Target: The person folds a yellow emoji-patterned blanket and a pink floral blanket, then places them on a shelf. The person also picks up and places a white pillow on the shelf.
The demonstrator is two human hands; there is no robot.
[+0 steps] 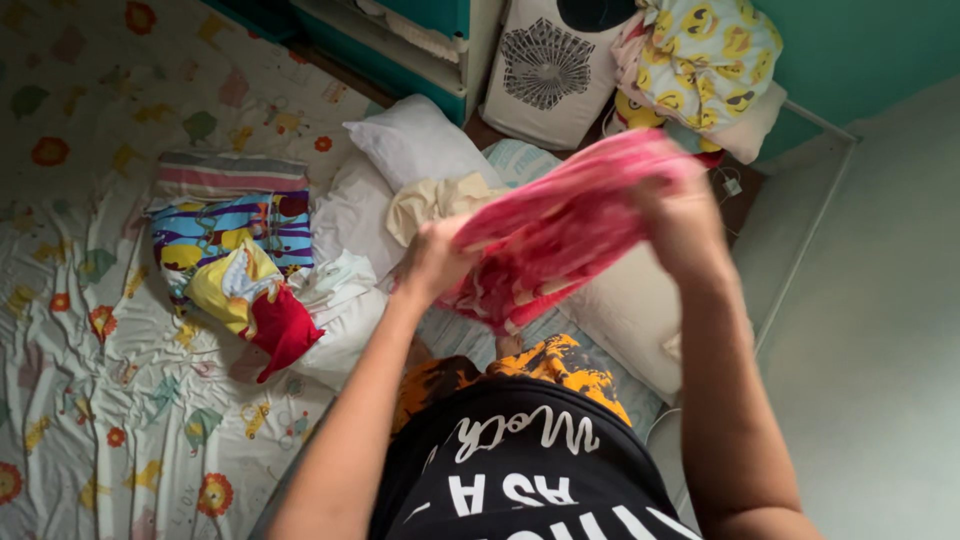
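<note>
We find no packages, labels, signs or screens here: only bedding, pillows and folded clothes on the bed, none boxed, wrapped or tagged that we can make out.

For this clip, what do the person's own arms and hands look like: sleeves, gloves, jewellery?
Both forearms are bare, with no sleeve reaching them. The left hand and right hand wear no gloves; no rings, watch or bracelet can be seen, though motion blurs the hands. The top is black with white lettering.
</note>
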